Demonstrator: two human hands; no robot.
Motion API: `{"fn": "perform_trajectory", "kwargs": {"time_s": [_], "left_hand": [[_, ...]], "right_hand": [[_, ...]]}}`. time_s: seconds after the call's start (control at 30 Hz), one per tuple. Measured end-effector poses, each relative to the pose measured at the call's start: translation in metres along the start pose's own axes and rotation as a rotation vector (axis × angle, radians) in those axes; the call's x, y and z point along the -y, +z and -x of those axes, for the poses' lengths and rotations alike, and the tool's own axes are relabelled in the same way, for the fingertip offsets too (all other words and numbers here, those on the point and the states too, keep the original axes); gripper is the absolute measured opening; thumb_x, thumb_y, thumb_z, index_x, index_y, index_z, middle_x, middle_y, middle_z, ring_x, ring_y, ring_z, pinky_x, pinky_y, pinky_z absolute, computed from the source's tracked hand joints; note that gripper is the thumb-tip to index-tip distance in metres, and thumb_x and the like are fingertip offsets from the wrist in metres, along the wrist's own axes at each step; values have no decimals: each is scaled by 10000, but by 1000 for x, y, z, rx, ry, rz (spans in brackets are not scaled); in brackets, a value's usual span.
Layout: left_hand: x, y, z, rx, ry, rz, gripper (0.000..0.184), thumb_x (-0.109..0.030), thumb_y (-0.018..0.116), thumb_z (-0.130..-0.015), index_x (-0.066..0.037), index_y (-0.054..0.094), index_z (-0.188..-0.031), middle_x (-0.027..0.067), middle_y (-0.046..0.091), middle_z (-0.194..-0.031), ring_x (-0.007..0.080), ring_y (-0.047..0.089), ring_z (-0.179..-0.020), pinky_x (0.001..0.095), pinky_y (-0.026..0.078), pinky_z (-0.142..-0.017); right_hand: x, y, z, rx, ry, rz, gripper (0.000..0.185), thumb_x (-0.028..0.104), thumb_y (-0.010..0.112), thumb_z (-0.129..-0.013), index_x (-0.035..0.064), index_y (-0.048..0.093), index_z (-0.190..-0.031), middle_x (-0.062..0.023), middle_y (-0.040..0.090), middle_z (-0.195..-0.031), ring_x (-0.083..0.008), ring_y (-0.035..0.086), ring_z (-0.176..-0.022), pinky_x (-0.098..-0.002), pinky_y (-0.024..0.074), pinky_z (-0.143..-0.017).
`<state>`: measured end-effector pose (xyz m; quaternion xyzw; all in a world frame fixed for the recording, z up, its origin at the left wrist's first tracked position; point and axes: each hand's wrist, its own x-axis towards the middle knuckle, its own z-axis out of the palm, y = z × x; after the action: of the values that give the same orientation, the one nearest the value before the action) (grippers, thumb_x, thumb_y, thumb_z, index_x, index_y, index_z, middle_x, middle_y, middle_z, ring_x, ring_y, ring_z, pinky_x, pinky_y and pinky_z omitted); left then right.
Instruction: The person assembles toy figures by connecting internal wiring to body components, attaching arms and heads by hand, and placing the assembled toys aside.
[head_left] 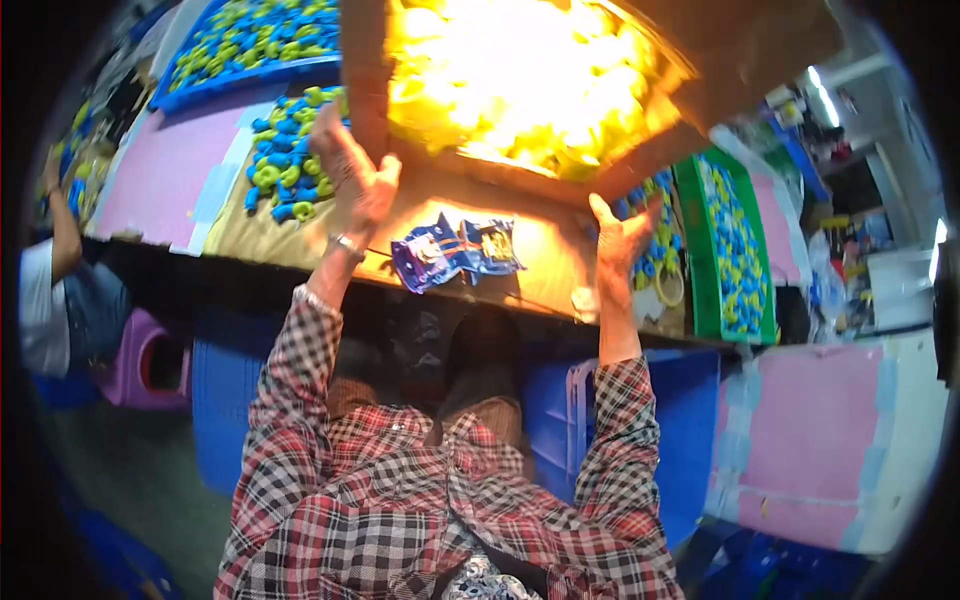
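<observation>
A cardboard box [490, 172] full of small yellow pieces, glaring bright under the light, stands at the back of the bench. My left hand [358, 180] is raised by the box's left side, fingers spread. At the box's lower right corner is my right hand [622, 235], with thumb and fingers apart; whether it touches the cardboard is unclear. Between my hands, two dark blue printed packets [430, 254] lie on the lit bench top. Loose blue and green pieces [285, 165] are piled beside my left hand, and more [660, 240] lie beyond my right hand.
A blue tray [250, 72] of blue and green pieces is at the upper left, a green tray [705, 265] at right. Blue crates [680, 425] stand below the bench. Another person's arm [65, 225] shows at far left, near a purple stool [140, 350].
</observation>
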<state>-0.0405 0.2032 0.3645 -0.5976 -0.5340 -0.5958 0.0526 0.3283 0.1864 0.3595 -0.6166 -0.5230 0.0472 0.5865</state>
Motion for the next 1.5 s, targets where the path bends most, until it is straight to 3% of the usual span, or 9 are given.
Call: {"fn": "perform_trajectory", "kwargs": {"time_s": [0.23,0.4,0.67,0.9,1.03,1.17,1.27,1.4,1.5], "left_hand": [[-35,-68,39,383,-15,-9,567,-214,801,-878,-40,581,-1371,196,477,-1398,363,451,-1342,470,364,-1135],[-81,-69,58,646,126,-55,723,-384,845,-823,-45,563,-1395,172,547,-1370,358,481,-1331,485,366,-1110],[-90,-7,68,786,347,-251,1002,-640,809,-725,-26,501,-1455,181,578,-1336,330,519,-1280,525,359,-1062],[-93,1,46,956,490,-103,950,-413,900,-627,-49,518,-1417,122,618,-1225,303,559,-1183,469,372,-1031],[-87,11,24,1205,574,57,988,-396,874,-632,-76,489,-1484,128,569,-1340,306,514,-1303,487,323,-1133],[-75,5,28,1098,610,49,982,-447,860,-669,-130,477,-1516,120,534,-1409,314,466,-1386,556,251,-1188],[-83,-15,29,886,483,-33,871,-527,789,-794,-110,493,-1500,117,526,-1435,327,432,-1401,541,270,-1165],[-64,-18,50,587,67,-130,513,-337,616,-979,-78,570,-1419,129,560,-1362,330,490,-1295,512,369,-1076],[-53,-8,56,606,-98,-241,455,-257,629,-977,-39,595,-1376,156,601,-1275,339,548,-1200,461,414,-1029]], "right_hand": [[37,-120,40,14,15,162,469,101,876,-739,-20,702,-1157,-160,727,-1062,-291,700,-976,-390,555,-886],[0,-197,58,-109,180,273,284,44,792,-819,-42,740,-1085,-121,770,-922,-151,723,-803,-302,573,-757],[9,-173,81,-31,129,258,210,40,791,-811,-10,762,-1012,-116,761,-876,-161,692,-692,-314,548,-653],[8,-101,48,173,-139,346,171,138,814,-796,42,750,-922,-103,711,-805,-262,686,-655,-395,519,-598],[9,-63,34,327,-240,932,272,344,806,-784,81,758,-831,-94,720,-847,-291,697,-840,-444,477,-787],[6,-62,26,395,-190,1036,296,380,749,-811,89,715,-769,-112,701,-851,-342,673,-837,-477,443,-778],[21,-88,32,335,-300,932,139,205,736,-792,87,706,-860,-95,713,-847,-303,683,-867,-457,456,-765],[34,-99,37,260,-153,689,107,116,713,-875,53,659,-942,-134,727,-839,-358,687,-735,-458,495,-641],[47,-73,37,353,-65,340,78,70,694,-928,32,669,-990,-125,714,-796,-282,688,-672,-392,506,-598]]}}
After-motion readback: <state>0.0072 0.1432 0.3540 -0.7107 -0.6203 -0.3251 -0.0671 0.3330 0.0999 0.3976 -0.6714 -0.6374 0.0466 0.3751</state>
